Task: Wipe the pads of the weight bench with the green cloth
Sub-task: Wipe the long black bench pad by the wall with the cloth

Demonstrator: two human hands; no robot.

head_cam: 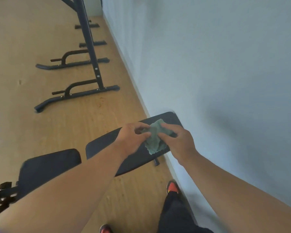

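Here both hands meet over the long pad (134, 158) of the weight bench, each pinching the green cloth (154, 137) between thumb and fingers. The left hand (133, 137) grips the cloth's left edge, and the right hand (176, 142) grips its right side, so the cloth hangs crumpled between them, its lower corner drooping toward the pad; whether it touches the pad cannot be told. Below and to the left of the left hand lies the shorter seat pad (49, 167), parted from the long pad by a narrow gap, with dark metal fittings (2, 195) at its far left end. Just beyond the right hand stands a pale blue-grey wall (217, 64), which the end of the long pad nearly meets. Well beyond the left hand, black rack frames (77, 95) stand in a row on the wooden floor (23, 115), their feet stretched out along the wall. Beneath the right forearm, a dark trouser leg (175, 214) and an orange shoe (173, 187) stand between bench and wall.
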